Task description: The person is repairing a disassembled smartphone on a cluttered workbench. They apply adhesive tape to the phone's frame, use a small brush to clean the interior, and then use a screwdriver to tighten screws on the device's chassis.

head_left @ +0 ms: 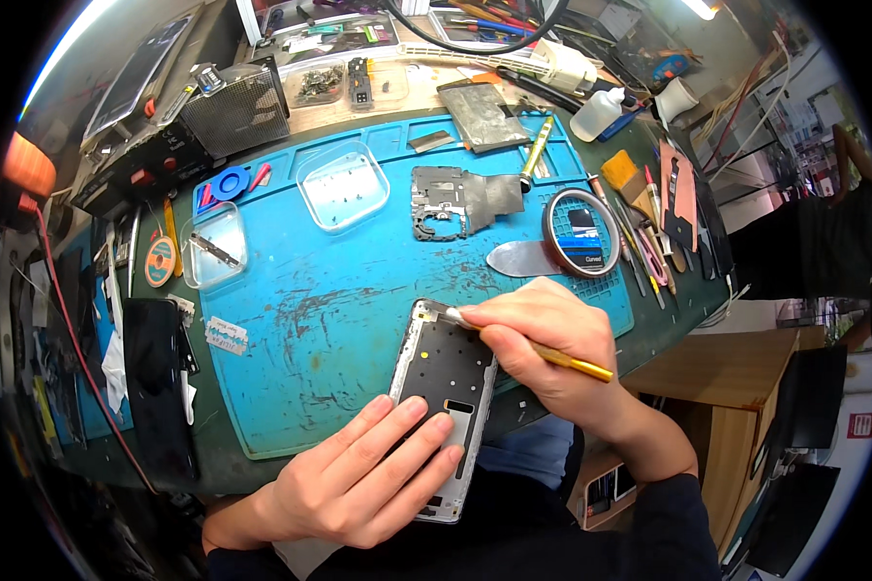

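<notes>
A phone mid-frame (455,368), black inside with a silver rim, slants over the near edge of the blue mat. Across its lower half lie the fingers of my left hand (358,474), bent slightly and gripping it; the thumb is hidden. My right hand (552,339) pinches a slim gold-handled tool (576,363). Its pale tip meets the frame's upper end, and I cannot make out the tip's exact kind. Beyond the hands, a phone's inner cover plate with a grey sheet (494,201) rests on the mat, near a roll of tape (550,232) and a metal pry blade (519,259).
The blue repair mat (281,320) carries a clear tray of tiny screws (344,189) and another small tray (215,247). A razor blade (226,335) and a dark phone (157,378) lie left. Tweezers and pens (639,232) line the right; a white bottle (597,114) stands behind.
</notes>
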Tool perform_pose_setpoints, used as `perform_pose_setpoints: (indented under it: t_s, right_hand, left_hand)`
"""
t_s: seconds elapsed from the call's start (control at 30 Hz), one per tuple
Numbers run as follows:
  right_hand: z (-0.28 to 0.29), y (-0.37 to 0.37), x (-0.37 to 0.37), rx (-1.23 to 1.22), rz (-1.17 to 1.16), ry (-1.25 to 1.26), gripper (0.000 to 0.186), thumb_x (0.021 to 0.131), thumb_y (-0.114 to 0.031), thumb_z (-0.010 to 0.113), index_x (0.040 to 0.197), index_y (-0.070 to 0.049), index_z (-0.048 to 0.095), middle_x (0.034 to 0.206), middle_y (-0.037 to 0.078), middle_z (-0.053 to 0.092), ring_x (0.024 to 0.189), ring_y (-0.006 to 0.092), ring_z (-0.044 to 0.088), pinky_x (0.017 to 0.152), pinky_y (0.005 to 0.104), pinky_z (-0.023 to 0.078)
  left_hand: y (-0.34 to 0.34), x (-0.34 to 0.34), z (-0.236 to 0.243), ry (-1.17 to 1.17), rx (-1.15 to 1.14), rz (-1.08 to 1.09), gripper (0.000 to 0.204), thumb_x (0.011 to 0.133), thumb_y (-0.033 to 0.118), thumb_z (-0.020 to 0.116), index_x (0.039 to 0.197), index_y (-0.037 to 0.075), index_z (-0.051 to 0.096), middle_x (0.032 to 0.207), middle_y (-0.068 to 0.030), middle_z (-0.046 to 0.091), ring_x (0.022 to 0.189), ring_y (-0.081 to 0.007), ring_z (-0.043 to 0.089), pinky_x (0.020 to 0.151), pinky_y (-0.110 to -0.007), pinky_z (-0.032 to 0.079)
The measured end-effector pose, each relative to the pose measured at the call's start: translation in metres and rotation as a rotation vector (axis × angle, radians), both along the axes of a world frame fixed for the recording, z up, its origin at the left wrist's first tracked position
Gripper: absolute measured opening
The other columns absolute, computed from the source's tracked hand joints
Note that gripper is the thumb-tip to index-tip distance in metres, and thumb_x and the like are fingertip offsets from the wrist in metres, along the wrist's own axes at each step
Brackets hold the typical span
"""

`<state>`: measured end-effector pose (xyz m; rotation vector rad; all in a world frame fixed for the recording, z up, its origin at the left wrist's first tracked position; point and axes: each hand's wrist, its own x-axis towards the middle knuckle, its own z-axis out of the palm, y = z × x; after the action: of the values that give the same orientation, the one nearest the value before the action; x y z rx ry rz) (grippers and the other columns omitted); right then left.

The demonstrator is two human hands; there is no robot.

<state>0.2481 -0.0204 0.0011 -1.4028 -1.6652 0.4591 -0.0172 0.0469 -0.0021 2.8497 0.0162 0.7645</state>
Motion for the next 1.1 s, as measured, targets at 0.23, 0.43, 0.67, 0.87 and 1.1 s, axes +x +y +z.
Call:
perform_pose_setpoints:
  t_s: [0.23,0.43,0.67,0.87,1.1]
  right_hand:
    - [0.003,-0.011,0.003,-0.035,-0.041,0.046,0.017,0.096,-0.001,0.074,0.111,0.001,0.081,0.098,0.011,0.081,0.085,0.0239,0.074,0.079,0.0355,0.054]
    - [0.004,-0.026,0.011,-0.075,-0.068,0.015,0.017,0.096,-0.003,0.076,0.112,0.002,0.080,0.099,0.013,0.081,0.086,0.0253,0.075,0.079,0.0358,0.054]
    - [0.007,-0.010,0.007,-0.057,-0.041,0.089,0.018,0.097,-0.002,0.074,0.113,0.004,0.079,0.100,0.013,0.081,0.087,0.0242,0.074,0.079,0.0354,0.056]
    - [0.002,-0.042,0.031,0.010,-0.010,-0.001,0.026,0.092,0.001,0.078,0.117,0.002,0.078,0.110,0.016,0.079,0.094,0.0269,0.078,0.077,0.0339,0.061]
    - [-0.002,-0.037,0.029,0.031,0.041,-0.095,0.028,0.087,0.000,0.081,0.115,0.000,0.079,0.109,0.015,0.079,0.091,0.0288,0.077,0.079,0.0352,0.061]
  left_hand:
    - [-0.002,0.002,0.000,-0.007,-0.016,0.005,0.026,0.098,0.013,0.066,0.117,0.003,0.080,0.124,-0.0158,0.078,0.118,-0.0337,0.075,0.101,-0.046,0.064]
    - [-0.002,0.000,-0.001,-0.011,-0.029,0.016,0.025,0.097,0.013,0.068,0.116,0.004,0.080,0.124,-0.0151,0.078,0.118,-0.0330,0.075,0.100,-0.045,0.064]
    - [-0.004,0.002,-0.001,-0.028,-0.060,0.058,0.026,0.089,0.012,0.075,0.114,0.010,0.082,0.120,-0.0124,0.079,0.113,-0.0329,0.077,0.097,-0.046,0.065]
    - [-0.001,0.004,0.001,-0.028,-0.056,0.041,0.023,0.096,0.014,0.072,0.115,0.007,0.081,0.119,-0.0120,0.080,0.112,-0.0311,0.077,0.097,-0.044,0.065]
    - [-0.002,0.005,0.002,-0.017,-0.054,0.043,0.021,0.095,0.015,0.073,0.113,0.008,0.082,0.118,-0.0116,0.080,0.110,-0.0307,0.077,0.095,-0.043,0.066]
